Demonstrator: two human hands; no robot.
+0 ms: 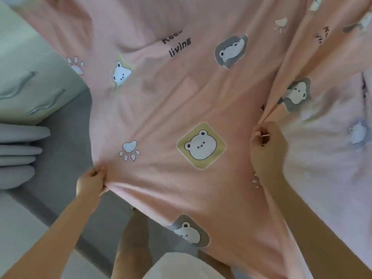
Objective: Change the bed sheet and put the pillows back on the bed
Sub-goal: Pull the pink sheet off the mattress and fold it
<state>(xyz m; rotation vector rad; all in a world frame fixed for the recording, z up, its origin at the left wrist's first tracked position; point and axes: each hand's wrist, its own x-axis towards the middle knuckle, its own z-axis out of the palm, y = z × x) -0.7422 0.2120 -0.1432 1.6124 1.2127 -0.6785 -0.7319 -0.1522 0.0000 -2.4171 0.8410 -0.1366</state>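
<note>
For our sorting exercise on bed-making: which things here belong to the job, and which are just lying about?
Job: pink bear-print sheet; left hand; right hand, both gripping it.
Lying about: pale cabinet with handles; grey stacked cushions, possibly the pillows.

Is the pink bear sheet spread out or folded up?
Spread out but creased: the pink sheet is stretched between the left hand and right hand, which both grip it.

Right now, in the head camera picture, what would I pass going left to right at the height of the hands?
Stack of rounded grey cushions → left hand gripping the pink bear-print bed sheet → yellow square bear print → right hand pinching a fold → pale lilac fabric.
</note>
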